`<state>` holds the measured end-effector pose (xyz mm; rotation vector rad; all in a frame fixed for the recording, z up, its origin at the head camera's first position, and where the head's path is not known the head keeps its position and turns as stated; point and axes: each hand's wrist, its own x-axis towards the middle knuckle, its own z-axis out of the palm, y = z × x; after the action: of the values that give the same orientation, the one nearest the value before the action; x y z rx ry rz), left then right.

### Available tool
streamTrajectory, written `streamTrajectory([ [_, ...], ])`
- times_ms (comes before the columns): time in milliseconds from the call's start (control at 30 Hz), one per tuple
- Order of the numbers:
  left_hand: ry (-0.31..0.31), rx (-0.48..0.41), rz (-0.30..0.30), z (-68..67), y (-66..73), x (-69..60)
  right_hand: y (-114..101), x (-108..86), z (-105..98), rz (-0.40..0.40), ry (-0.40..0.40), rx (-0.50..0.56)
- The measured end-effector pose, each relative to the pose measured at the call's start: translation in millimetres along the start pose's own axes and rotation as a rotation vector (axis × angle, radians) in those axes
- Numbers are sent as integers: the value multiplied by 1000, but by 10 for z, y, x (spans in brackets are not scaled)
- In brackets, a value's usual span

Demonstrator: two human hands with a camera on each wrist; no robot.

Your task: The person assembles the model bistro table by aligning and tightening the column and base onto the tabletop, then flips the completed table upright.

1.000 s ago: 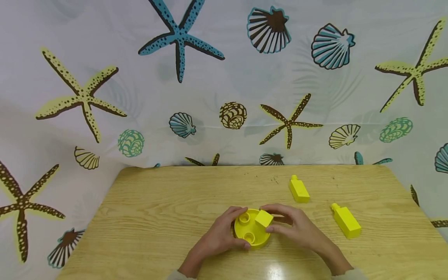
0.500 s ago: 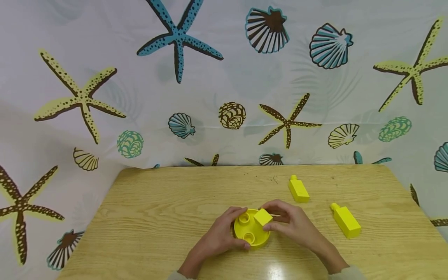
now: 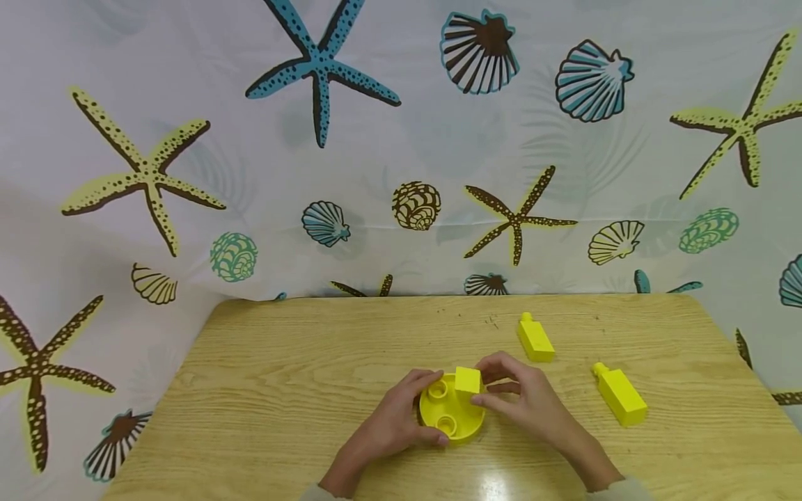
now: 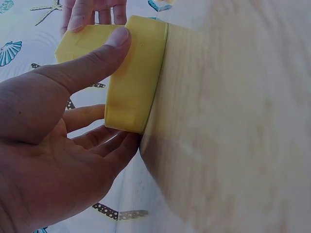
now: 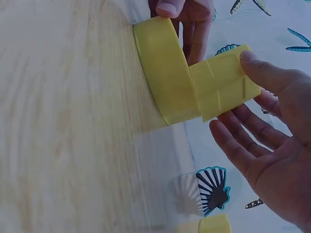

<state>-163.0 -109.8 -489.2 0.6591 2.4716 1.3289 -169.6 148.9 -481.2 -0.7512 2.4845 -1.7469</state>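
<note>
A round, shallow yellow base (image 3: pixel 462 422) lies on the wooden table, two raised ring sockets showing inside its rim. My left hand (image 3: pixel 393 419) grips it from the left, thumb near the front and fingers round the far side. In the left wrist view the thumb lies on the base's side wall (image 4: pixel 138 77). A yellow rectangular block (image 3: pixel 468 380) stands upright at the base's far right part. My right hand (image 3: pixel 532 400) pinches the block near its top between thumb and fingers. Its lower end is hidden in the right wrist view, behind the base's rim (image 5: pixel 163 73).
Two more yellow blocks with knobbed ends lie to the right on the table (image 3: pixel 301 362), a farther block (image 3: pixel 535 339) and a nearer block (image 3: pixel 620 396). A shell-and-starfish printed cloth (image 3: pixel 388 153) hangs behind the table's back edge.
The block has turned in my right hand, so its top now sits square to the view, and it has shifted slightly left and away. The left hand and base have stayed put.
</note>
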Motion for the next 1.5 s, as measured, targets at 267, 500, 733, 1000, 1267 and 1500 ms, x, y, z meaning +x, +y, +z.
streamTrajectory([
  [267, 6, 11, 10, -1, 14, 31, 33, 29, -14, -72, 29, -125],
  [500, 4, 7, -7, -13, 33, 48, 49, 67, -31, -34, -5, -11],
  [733, 8, 3, 7, -13, 35, 71, 58, 104, -44, 2, -70, 47],
  [1000, 8, -5, 0, -21, 70, 82, 63, 82, -102, 7, -5, 24],
  [1267, 14, 3, -10, -29, 80, 104, 52, 71, -164, 30, -8, 45],
  [1500, 19, 17, -14, -33, 89, 125, 48, 83, -197, 45, -17, 17],
])
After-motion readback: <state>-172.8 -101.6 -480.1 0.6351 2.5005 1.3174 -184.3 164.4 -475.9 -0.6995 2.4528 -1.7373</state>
